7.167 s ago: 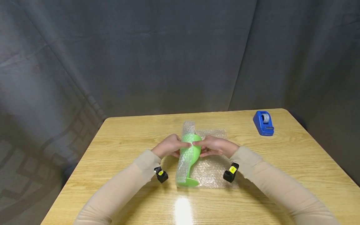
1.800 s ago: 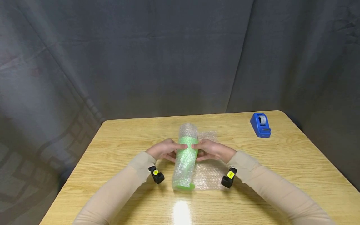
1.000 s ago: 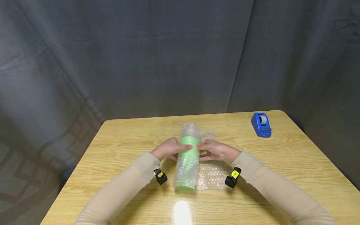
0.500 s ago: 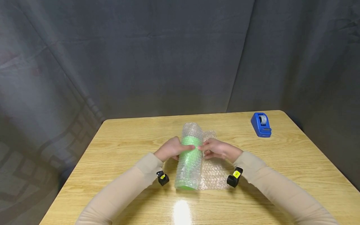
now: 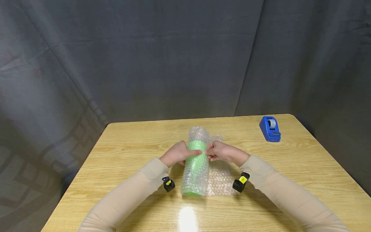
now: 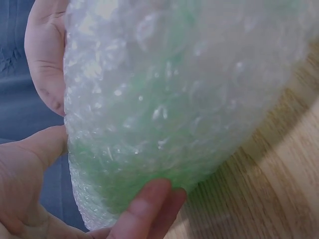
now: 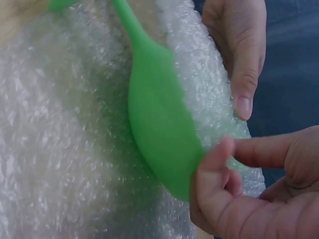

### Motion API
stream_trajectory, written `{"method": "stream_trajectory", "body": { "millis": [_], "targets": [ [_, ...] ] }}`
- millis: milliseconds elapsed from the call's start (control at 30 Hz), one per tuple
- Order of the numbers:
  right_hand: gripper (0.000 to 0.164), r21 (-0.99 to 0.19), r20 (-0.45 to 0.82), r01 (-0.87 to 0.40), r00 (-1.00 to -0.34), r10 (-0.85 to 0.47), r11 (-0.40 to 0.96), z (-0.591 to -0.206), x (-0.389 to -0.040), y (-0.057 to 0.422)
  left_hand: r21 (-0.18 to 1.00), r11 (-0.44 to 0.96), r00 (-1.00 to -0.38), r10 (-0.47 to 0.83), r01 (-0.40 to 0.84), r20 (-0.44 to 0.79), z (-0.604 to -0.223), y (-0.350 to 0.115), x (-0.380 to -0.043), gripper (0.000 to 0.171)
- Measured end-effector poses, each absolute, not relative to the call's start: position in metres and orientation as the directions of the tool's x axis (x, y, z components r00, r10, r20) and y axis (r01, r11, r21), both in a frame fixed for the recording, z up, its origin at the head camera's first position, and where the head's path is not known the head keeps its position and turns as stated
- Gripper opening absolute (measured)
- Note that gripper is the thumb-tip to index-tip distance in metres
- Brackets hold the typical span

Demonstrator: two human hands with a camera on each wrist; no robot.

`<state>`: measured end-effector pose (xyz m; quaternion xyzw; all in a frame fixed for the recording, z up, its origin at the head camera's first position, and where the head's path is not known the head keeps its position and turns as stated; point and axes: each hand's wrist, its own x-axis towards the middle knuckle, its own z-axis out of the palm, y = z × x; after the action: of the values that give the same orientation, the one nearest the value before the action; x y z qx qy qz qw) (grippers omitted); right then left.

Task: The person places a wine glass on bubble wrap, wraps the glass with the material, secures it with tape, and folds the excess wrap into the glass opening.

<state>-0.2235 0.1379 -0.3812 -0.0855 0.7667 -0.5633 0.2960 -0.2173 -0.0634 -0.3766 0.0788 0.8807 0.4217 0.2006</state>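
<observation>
A green goblet (image 7: 157, 109) lies on its side in bubble wrap (image 5: 195, 177), its foot toward the near table edge. From above, the wrap covers the goblet's top; the right wrist view shows its bare right side. My left hand (image 5: 178, 153) grips the wrapped bowl from the left, thumb on top and fingers (image 6: 142, 211) along its side. My right hand (image 5: 224, 152) pinches the wrap's free edge beside the bowl, its fingertips close to the left thumb. To the right, the rest of the sheet lies flat under the right forearm.
A blue tape dispenser (image 5: 270, 129) with a roll of clear tape stands at the back right of the wooden table (image 5: 130, 141). Dark grey curtain (image 5: 162, 64) hangs behind and at both sides. A small black wrist camera sits on each wrist.
Seven seconds ago the wrap covered only the goblet's left part; its edge has since been drawn rightward over the top. Lately both hands shifted slightly right, and the right fingers curled in more.
</observation>
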Motion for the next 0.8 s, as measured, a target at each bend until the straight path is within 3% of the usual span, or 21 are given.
{"method": "stream_trajectory", "body": {
  "millis": [200, 400, 800],
  "targets": [
    [0.012, -0.889, -0.450, 0.359, -0.801, -0.394, 0.285, -0.3789, -0.2235, 0.1328, 0.764, 0.643, -0.908, 0.292, -0.045, -0.299, -0.3734, -0.0616, -0.2154, 0.056],
    [0.031, -0.869, -0.490, 0.416, -0.796, -0.354, 0.268, -0.3788, -0.2233, 0.1295, 0.751, 0.659, -0.906, 0.297, -0.034, -0.301, -0.3737, -0.0617, -0.2159, 0.056],
    [0.037, -0.855, -0.513, 0.432, -0.785, -0.348, 0.286, -0.3805, -0.2272, 0.1278, 0.738, 0.675, -0.907, 0.294, -0.026, -0.301, -0.3728, -0.0620, -0.2149, 0.054]
  ]
}}
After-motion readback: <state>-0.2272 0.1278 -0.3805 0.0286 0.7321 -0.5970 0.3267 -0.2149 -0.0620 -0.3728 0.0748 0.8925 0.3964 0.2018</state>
